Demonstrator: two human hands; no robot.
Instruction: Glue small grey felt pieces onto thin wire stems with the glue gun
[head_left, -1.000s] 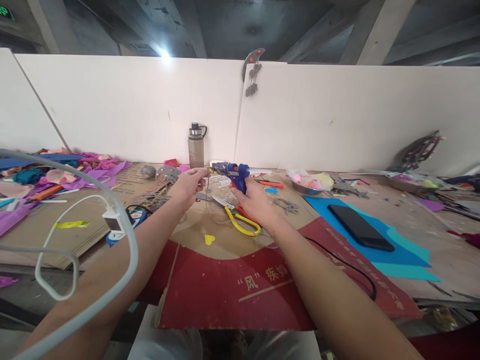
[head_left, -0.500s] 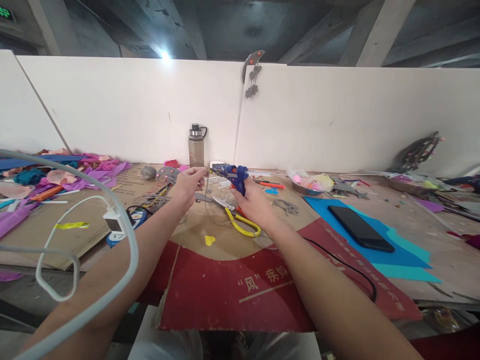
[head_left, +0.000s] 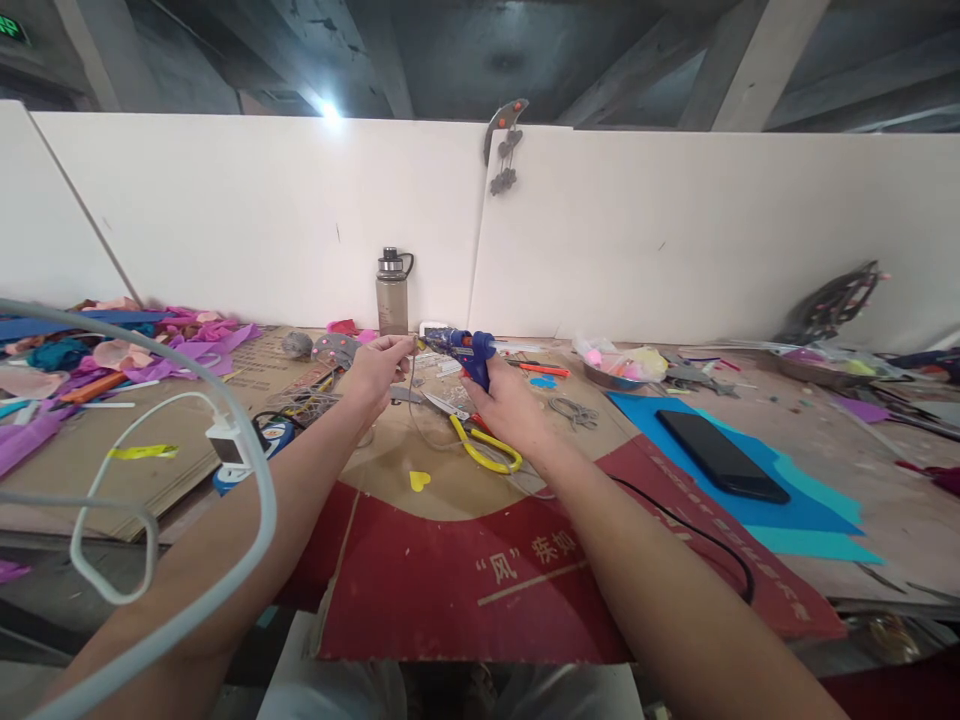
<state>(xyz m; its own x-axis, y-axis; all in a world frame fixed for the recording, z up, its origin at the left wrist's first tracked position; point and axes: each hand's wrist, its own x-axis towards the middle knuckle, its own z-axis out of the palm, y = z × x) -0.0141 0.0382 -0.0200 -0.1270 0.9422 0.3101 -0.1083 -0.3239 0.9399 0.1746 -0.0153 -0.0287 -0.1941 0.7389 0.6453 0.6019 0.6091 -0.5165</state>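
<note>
My right hand point(head_left: 504, 398) is wrapped round the handle of a blue hot glue gun point(head_left: 471, 350), whose nozzle points left. Opposite it, my left hand point(head_left: 381, 368) pinches the end of a thin grey cord point(head_left: 412, 395) right at the nozzle tip. The cord hangs from the fingertips and curves down over the cardboard. Beneath the hands lie scissors with yellow and red handles point(head_left: 491, 460), partly hidden by my right hand. A small yellow paper heart point(head_left: 419, 481) rests on the brown and red cardboard point(head_left: 465, 570) nearer to me.
A grey bottle point(head_left: 391, 295) stands against the white partition point(head_left: 645, 230). To the right, a black phone point(head_left: 720, 455) lies on blue sheets point(head_left: 810, 500). Colourful scraps point(head_left: 202, 340) are heaped at left. A white cable point(head_left: 262, 500) loops across the left foreground. Grey cord point(head_left: 574, 412) lies bundled right of the scissors.
Almost nothing differs. Both hands keep their places, with the glue gun's nozzle still at the cord end; the view has shifted very slightly.
</note>
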